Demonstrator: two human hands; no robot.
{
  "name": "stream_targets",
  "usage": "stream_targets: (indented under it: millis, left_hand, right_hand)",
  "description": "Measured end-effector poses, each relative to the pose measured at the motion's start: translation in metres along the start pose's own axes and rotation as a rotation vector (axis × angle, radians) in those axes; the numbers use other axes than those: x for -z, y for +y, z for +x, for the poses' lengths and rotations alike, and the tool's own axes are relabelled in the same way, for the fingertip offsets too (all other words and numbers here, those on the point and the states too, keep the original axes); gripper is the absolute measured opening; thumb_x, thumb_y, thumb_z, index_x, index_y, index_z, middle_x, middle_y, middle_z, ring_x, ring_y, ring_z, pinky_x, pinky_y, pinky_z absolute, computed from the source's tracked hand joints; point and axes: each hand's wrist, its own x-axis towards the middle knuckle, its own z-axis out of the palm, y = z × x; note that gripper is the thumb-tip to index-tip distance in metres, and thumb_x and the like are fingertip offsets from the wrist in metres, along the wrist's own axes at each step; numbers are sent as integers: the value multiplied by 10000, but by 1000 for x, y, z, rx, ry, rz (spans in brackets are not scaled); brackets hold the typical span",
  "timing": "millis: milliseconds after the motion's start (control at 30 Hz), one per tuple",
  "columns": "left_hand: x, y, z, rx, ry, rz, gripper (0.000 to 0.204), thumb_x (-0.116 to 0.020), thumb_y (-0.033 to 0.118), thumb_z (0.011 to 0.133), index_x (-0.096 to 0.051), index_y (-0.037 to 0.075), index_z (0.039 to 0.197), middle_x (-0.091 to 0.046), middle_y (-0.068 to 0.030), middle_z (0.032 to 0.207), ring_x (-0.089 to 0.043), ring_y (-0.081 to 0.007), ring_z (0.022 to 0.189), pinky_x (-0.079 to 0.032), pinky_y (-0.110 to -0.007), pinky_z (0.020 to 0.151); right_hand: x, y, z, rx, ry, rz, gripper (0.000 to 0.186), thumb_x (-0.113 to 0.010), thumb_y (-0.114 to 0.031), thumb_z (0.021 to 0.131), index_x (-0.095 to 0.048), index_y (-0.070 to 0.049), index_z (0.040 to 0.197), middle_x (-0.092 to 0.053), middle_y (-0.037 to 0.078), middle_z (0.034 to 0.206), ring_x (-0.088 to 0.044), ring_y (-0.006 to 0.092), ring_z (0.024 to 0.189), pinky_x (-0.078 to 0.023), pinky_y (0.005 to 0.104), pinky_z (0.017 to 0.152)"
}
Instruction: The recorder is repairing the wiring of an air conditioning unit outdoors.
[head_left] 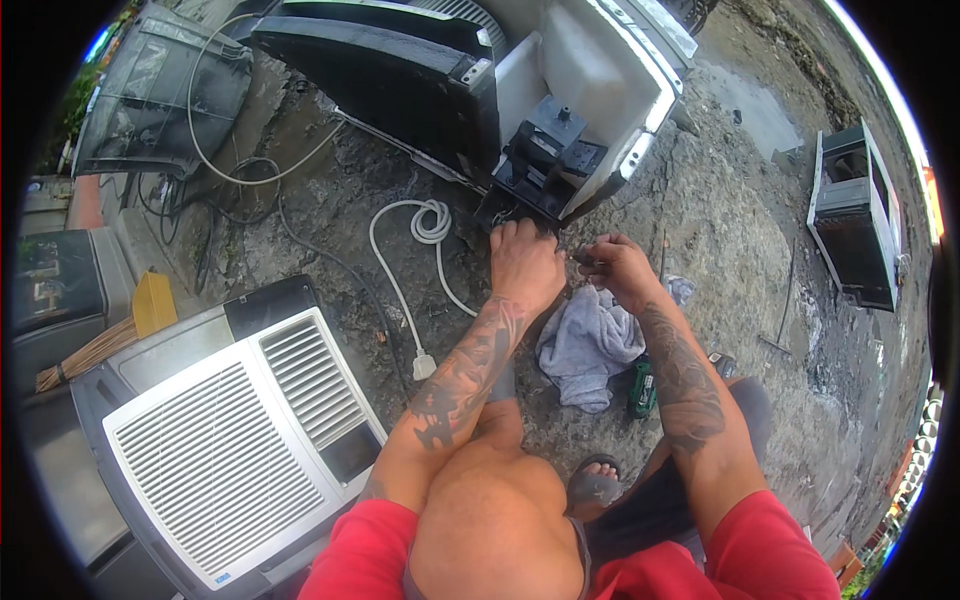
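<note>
An opened window air conditioner (640, 100) stands in front of me, its pale inner wall and black control housing (545, 150) exposed. My left hand (527, 262) is at the lower end of that housing, fingers curled in; what they grip is hidden behind the knuckles. Close by on the right, my right hand (620, 268) pinches something small and dark that I cannot make out. A grey cloth (590, 345) lies on the ground below the right hand. Beside the cloth rests a green and black tool (642, 390), partly hidden by my right forearm.
A white louvred front panel (225, 450) lies at lower left. The white power cord (432, 222) is looped and knotted, its plug (424, 365) near my left forearm. A grey plastic cover (165, 90) leans at upper left. Another boxy unit (855, 215) sits far right on rough ground.
</note>
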Motion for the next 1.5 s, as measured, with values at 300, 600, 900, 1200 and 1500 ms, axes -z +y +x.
stream_targets:
  millis: [300, 600, 900, 1200, 1500]
  left_hand:
    - [33, -13, -12, 230, -54, -252, 306, -644, 285, 908, -685, 27, 1067, -565, -135, 1240, -437, -353, 1221, -332, -484, 1029]
    - [22, -22, -10, 381, -67, -663, 288, -629, 206, 942, -658, -49, 1073, -695, -118, 714, -659, -216, 594, -506, -334, 576]
    - [23, -10, -12, 313, -56, -651, 380, -688, 193, 891, -664, -54, 1180, -695, -104, 776, -638, -160, 659, -512, -311, 641]
    - [27, 2, -7, 362, -87, -696, 448, -703, 209, 867, -635, -75, 1207, -712, -185, 818, -688, -251, 695, -526, -349, 673]
    - [-24, 13, -46, 354, -467, -1200, 971, -726, 132, 865, -64, -11, 1560, -712, -191, 1115, -706, -256, 958, -542, -324, 849]
  right_hand:
    - [-42, -5, -16, 133, -33, 73, 264, -663, -94, 897, -551, -33, 1128, -674, 65, 950, -656, 147, 738, -493, 255, 627]
    - [-54, 1, -18, 75, -26, 183, 205, -635, -95, 928, -555, -56, 1112, -658, 67, 970, -662, 179, 787, -506, 277, 680]
    - [-55, 3, -21, 31, -12, 260, 217, -638, -108, 928, -558, -64, 1125, -661, 68, 952, -661, 176, 771, -512, 290, 662]
    - [-20, 2, -25, 121, 73, -45, 211, -544, -129, 905, -622, -33, 1077, -670, 68, 891, -674, 195, 751, -519, 306, 652]
    - [-17, 10, -68, -191, -306, -1450, 319, -589, -252, 793, -746, -49, 982, -735, 186, 906, -711, 340, 872, -544, 411, 820]
